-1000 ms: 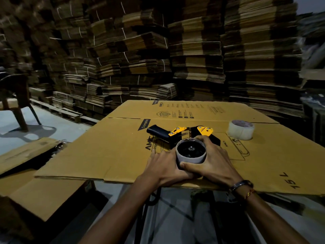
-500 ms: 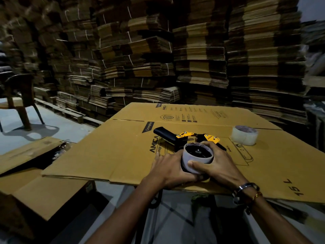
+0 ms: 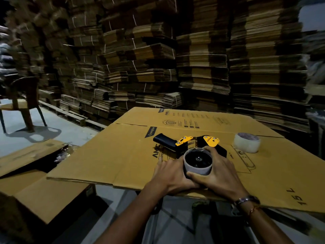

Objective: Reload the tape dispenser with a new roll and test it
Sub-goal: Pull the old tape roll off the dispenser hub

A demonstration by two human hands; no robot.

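A black and yellow tape dispenser [image 3: 186,144] lies on its side on a flattened cardboard sheet [image 3: 123,155]. A pale empty-looking tape core [image 3: 197,169] sits upright on the dispenser's spool, its black hub showing inside. My left hand [image 3: 168,175] presses against the core's left side, fingers spread on the cardboard. My right hand [image 3: 221,171] wraps the core from the right, thumb across its front. A clear roll of tape [image 3: 246,142] stands apart to the right on the same sheet.
Tall stacks of bundled flat cartons [image 3: 158,59] fill the background. A chair [image 3: 22,101] stands at the far left. An open cardboard box [image 3: 40,175] lies at the lower left, below the sheet's edge.
The view has tilted slightly. Both hands stay clamped around the core on the spool, with the right thumb shifting lower across its front.
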